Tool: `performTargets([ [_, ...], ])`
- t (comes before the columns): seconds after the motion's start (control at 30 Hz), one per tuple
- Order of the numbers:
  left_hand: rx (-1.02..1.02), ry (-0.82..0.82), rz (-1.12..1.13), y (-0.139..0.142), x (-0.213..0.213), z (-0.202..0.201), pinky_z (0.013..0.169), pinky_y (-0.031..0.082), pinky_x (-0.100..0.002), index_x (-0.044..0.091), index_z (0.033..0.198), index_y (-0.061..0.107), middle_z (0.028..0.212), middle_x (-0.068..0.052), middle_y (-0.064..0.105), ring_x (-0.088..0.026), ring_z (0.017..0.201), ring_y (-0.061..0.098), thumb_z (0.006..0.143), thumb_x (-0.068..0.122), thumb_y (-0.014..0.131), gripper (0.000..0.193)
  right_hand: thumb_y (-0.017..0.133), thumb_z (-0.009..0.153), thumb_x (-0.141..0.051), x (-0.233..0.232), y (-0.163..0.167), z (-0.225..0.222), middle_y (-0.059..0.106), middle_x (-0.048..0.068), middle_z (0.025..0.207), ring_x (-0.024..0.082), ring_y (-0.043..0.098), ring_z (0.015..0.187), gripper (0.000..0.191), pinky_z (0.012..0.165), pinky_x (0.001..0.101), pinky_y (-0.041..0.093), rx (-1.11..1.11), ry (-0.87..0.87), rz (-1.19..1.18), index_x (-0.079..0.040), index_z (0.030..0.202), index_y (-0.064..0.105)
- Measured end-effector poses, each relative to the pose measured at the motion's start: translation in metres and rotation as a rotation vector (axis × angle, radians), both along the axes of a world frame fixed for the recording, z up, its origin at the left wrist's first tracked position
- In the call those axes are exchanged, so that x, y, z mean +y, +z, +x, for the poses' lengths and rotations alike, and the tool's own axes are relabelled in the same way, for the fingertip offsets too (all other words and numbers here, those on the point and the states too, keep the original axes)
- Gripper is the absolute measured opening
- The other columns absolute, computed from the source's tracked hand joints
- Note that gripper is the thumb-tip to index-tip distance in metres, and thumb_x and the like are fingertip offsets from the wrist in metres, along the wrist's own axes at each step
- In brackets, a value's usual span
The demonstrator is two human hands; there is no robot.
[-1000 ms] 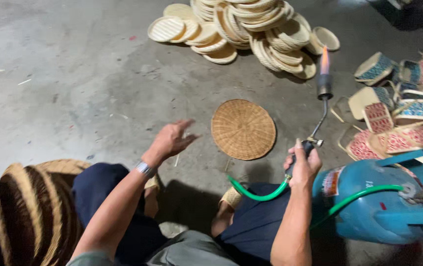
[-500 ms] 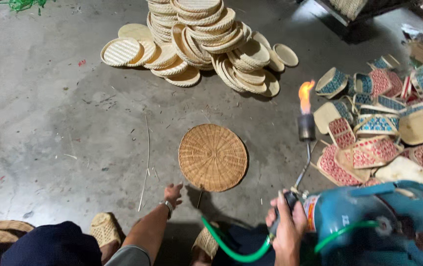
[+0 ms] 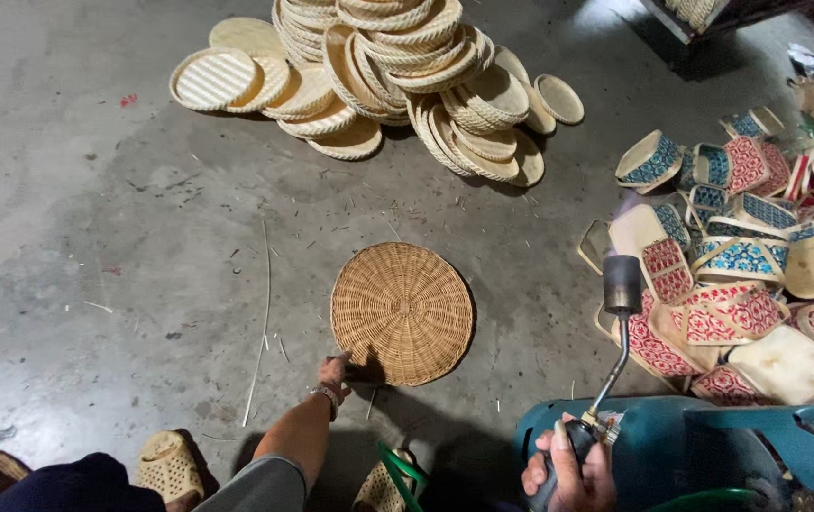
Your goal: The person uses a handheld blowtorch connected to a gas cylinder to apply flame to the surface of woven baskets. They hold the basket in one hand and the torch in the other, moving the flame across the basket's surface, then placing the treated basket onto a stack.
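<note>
Woven round tray (image 3: 402, 313) flat on concrete floor (image 3: 94, 237), just ahead of left hand (image 3: 336, 372); fingers pinch its near edge. Right hand (image 3: 568, 469) farther off, right of tray, wrapped around torch handle (image 3: 558, 474); torch nozzle (image 3: 622, 284) points up, no flame visible. Teal gas cylinder (image 3: 672, 455) beside it. Pale tray stack (image 3: 378, 66) beyond; red and blue patterned baskets (image 3: 739, 256) heaped right.

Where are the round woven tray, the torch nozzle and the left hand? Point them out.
round woven tray (image 3: 402, 311), head view, centre of the weave.
torch nozzle (image 3: 622, 283), head view, dark barrel at the tip of the wand.
left hand (image 3: 336, 370), head view, back of the hand at the tray's near edge.
</note>
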State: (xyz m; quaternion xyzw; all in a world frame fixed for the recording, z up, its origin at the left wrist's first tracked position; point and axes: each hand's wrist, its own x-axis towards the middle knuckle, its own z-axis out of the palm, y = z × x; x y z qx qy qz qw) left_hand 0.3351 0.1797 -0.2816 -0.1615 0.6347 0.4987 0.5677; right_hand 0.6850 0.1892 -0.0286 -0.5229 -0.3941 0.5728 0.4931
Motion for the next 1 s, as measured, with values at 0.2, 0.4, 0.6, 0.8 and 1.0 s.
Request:
performTargets([
  [0.2,-0.050,0.021,0.036,-0.015,0.014,0.008,0.108,0.040,-0.059,0.019,0.144,0.048,0.150,-0.010,0.053,-0.034,0.138,0.050,0.088,0.043,0.073,0.065,0.049,0.098,-0.003,-0.007,0.009,-0.006,0.057,0.013,0.087,0.017,0.048,0.049,0.035,0.040,0.0361,0.043,-0.108,-0.062,-0.045,-0.012,0.132,0.052],
  [0.4,-0.020,0.108,0.048,-0.022,0.032,0.019,0.097,0.051,-0.049,0.010,0.130,0.063,0.126,-0.012,0.070,-0.030,0.112,0.064,0.082,0.033,0.083,0.058,0.050,0.095,-0.002,-0.007,0.013,-0.009,0.059,0.013,0.086,0.017,0.049,0.046,0.039,0.039,0.0372,0.044,-0.108,-0.064,-0.094,-0.016,0.131,0.052],
  [0.6,0.117,0.273,0.074,-0.023,0.051,0.028,0.086,0.054,-0.042,0.000,0.126,0.062,0.120,-0.014,0.073,-0.028,0.102,0.068,0.077,0.020,0.087,0.059,0.053,0.094,0.001,-0.010,0.014,-0.009,0.059,0.014,0.085,0.016,0.048,0.046,0.040,0.039,0.0352,0.043,-0.051,-0.038,-0.018,-0.013,0.132,0.053],
  [0.8,0.003,0.203,-0.060,-0.023,0.053,0.022,0.086,0.055,-0.041,-0.006,0.130,0.061,0.122,-0.019,0.070,-0.030,0.102,0.067,0.081,0.022,0.090,0.064,0.053,0.092,0.001,-0.013,0.024,-0.015,0.060,0.014,0.084,0.016,0.050,0.046,0.040,0.039,0.0356,0.045,-0.114,-0.065,-0.101,-0.012,0.130,0.052],
  [1.0,-0.034,0.248,0.089,-0.017,0.062,0.022,0.086,0.060,-0.043,0.000,0.132,0.060,0.123,-0.016,0.071,-0.030,0.103,0.072,0.085,0.021,0.081,0.055,0.051,0.092,0.003,-0.013,0.024,-0.012,0.060,0.015,0.084,0.016,0.053,0.045,0.041,0.038,0.0354,0.047,-0.067,0.021,-0.025,-0.012,0.130,0.050],
])
